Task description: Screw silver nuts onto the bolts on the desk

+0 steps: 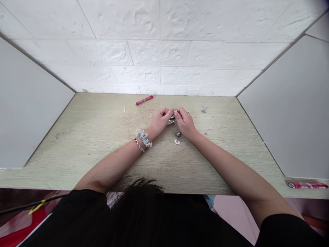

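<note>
Over the middle of the table, my left hand (161, 120) and my right hand (184, 120) meet with their fingertips pinched close together. Both are closed around something small, mostly covered by the fingers, that I cannot make out. Just beneath them lies a shiny metal cylinder (171, 122), partly hidden by the hands. Nearer to me, by the right wrist, are a small round metal part (178, 134) and a flat washer-like disc (177, 141) with a grey centre. A blue and white scrunchie (144, 138) and a chain bracelet circle my left wrist.
A red tube (144, 100) lies near the white brick-pattern wall. Another red tube (307, 185) rests at the right front edge. A metal fitting (204, 109) sits right of my hands, a white scrap (124, 109) left. Grey panels border the table (102, 151) on both sides.
</note>
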A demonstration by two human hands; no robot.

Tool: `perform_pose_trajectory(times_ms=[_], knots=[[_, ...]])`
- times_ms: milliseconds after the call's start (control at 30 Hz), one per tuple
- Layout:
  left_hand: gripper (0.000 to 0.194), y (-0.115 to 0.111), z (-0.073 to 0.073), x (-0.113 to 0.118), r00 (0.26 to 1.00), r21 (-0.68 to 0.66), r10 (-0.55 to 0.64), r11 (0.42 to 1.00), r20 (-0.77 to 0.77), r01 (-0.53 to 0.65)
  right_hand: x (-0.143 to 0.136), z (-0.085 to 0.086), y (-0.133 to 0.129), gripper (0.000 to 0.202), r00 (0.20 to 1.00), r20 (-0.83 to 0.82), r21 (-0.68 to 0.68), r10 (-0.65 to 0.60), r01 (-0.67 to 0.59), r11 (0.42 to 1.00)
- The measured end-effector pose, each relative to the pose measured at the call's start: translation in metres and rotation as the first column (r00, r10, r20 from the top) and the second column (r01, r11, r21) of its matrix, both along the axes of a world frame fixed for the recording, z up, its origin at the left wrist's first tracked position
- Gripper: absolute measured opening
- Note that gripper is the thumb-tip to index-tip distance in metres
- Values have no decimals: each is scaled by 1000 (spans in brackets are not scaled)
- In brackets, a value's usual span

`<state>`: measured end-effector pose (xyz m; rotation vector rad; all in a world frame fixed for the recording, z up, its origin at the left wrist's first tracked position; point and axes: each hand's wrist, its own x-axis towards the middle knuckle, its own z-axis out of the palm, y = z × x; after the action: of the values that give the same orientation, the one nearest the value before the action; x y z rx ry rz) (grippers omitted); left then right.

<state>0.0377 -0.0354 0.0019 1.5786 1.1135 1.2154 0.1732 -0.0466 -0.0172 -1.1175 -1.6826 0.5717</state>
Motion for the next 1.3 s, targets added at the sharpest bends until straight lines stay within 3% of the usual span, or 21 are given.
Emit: perform_pose_trajectory(times_ms=[133, 333, 600, 833, 1067, 1300], knots=[[40, 2, -4, 1, 996, 32, 12, 999, 84, -15, -1, 0, 1, 28, 1000, -4, -15, 0, 0, 1000], [26, 6, -6, 2, 975, -28, 2, 1000, 220, 4, -1, -2, 1, 17, 1000, 9, -6, 19, -19, 1000], [14, -1, 0, 1, 992, 11, -76, 997, 105, 75, 1, -2, 1, 16, 997, 75, 75, 9, -15, 997], [14, 0, -6, 1, 997, 76, -76, 994, 9, 75, -1, -2, 0, 20, 996, 25, 43, -84, 83, 996], [20, -6, 3, 2, 993, 78, -98, 992, -60, 102, -1, -3, -2, 29, 995, -29, -4, -91, 90, 996], [20, -7, 4, 2, 991, 58, -123, 990, -46, 126, -1, -2, -2, 25, 994, -18, 3, -112, 112, 994]])
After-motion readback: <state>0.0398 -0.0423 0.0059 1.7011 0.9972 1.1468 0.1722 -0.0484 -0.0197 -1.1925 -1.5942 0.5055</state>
